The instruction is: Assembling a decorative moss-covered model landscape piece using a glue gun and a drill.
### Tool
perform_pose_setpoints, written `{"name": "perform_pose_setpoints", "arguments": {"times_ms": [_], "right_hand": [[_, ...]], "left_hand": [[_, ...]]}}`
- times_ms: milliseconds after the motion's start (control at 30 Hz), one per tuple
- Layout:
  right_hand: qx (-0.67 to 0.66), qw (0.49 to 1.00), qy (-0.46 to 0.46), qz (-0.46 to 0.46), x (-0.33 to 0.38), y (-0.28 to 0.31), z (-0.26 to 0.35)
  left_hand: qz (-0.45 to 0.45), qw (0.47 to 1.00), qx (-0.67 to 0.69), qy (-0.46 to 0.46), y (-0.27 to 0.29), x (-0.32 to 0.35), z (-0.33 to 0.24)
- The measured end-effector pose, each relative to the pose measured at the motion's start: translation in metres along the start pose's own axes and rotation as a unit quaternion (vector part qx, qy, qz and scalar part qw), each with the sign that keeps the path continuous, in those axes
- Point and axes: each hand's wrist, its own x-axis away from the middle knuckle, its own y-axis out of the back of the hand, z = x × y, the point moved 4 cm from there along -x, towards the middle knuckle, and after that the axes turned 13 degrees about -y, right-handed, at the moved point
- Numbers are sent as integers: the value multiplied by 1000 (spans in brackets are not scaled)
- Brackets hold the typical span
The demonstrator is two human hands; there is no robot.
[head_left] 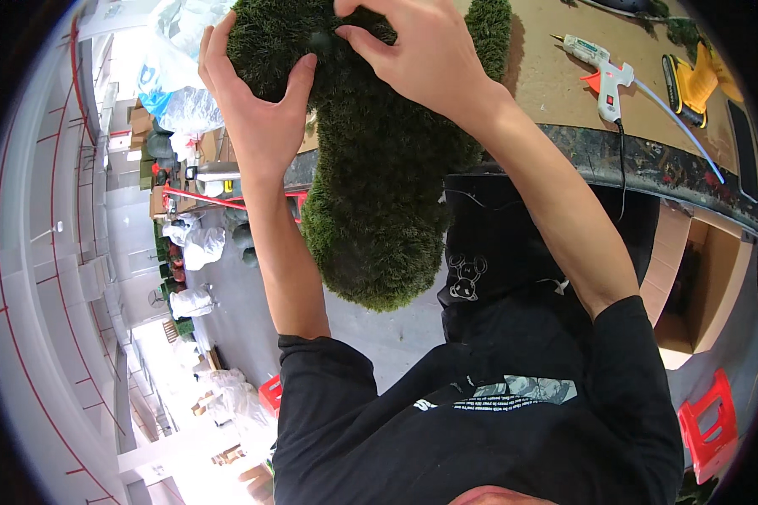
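A bulky figure covered in green artificial grass point(379, 194) extends from the workbench edge toward my body, its rounded lower end hanging over the floor. Around the left side of its upper part curls my left hand point(265, 118), the thumb pressing into the grass and the fingers behind the outer edge. A small, dark green, rounded piece point(320, 42) sits in the grass beside that thumb tip. My right hand point(429, 63) grips the figure's upper right, thumb and forefinger bent close together against the grass. The frame's top edge cuts off part of the figure and of my right fingers.
On the brown bench top point(535, 80) to the right lie a white glue gun point(602, 71) with a cord, a glue stick point(678, 118) and a yellow-and-black tool point(691, 84). Below are an open cardboard box point(716, 278) and a red stool point(712, 425). Plastic bags point(189, 101) stand left.
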Motion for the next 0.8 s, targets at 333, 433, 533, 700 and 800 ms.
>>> {"name": "perform_pose_setpoints", "arguments": {"times_ms": [333, 433, 533, 700, 800], "right_hand": [[100, 993, 52, 22, 19, -6, 10], [123, 991, 3, 55, 34, -7, 13], [132, 991, 23, 25, 43, -10, 13], [163, 985, -14, 58, 49, -11, 17], [163, 985, -20, 59, 52, -14, 12]], "left_hand": [[2, 999, 31, -7, 0, 1, -2], [0, 999, 14, -40, 2, 3, -8], [7, 997, -5, -74, 3, 4, -10], [-22, 997, -38, -71, 4, -5, -19], [12, 996, -66, -64, 4, -17, -20]]}}
